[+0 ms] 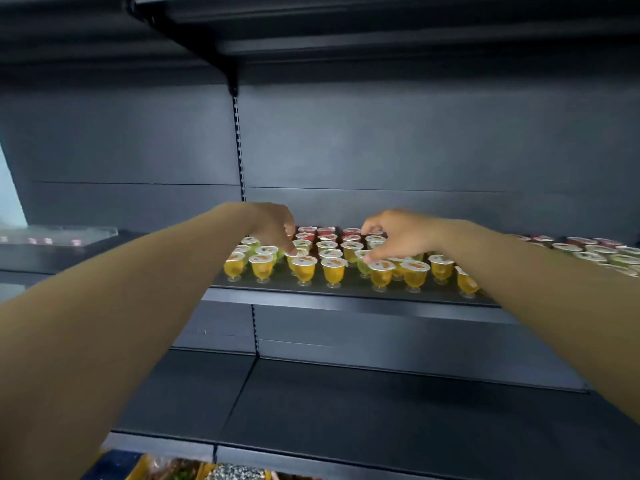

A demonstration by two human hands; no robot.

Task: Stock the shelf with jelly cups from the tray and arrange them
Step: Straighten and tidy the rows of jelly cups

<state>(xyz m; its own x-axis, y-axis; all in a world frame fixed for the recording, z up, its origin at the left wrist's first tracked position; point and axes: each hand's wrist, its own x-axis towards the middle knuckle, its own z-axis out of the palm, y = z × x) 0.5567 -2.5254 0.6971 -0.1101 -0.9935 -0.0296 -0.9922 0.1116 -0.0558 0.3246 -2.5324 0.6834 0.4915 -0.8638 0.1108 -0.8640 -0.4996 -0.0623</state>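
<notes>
- Mostly a head view of a dark metal shelf (pixel 346 299) at chest height, both bare arms reaching in over rows of small footed jelly cups (pixel 332 270).
- Cups stand upright w/ foil lids up; yellow ones along the front edge, green behind, red at the back, so colours read in bands, probably for neat facing.
- Left hand (pixel 275 226): fingers curled down, tips touching the lid of a cup (pixel 297 252) in the 2nd row. Grip looks like a light pinch or press; can't tell if it truly holds the cup.
- Right hand (pixel 398 235): fingers bent over the cups, thumb tip on a front yellow cup's lid (pixel 381 265). Can't tell if anything's held.
- More cups (pixel 595 252) sit farther right, looser, not yet lined up.
- Clear tray (pixel 59 235) lies on the shelf far left, well apart from the hands.
- Judgement: stocking seems largely done; hands now straightening rows.
</notes>
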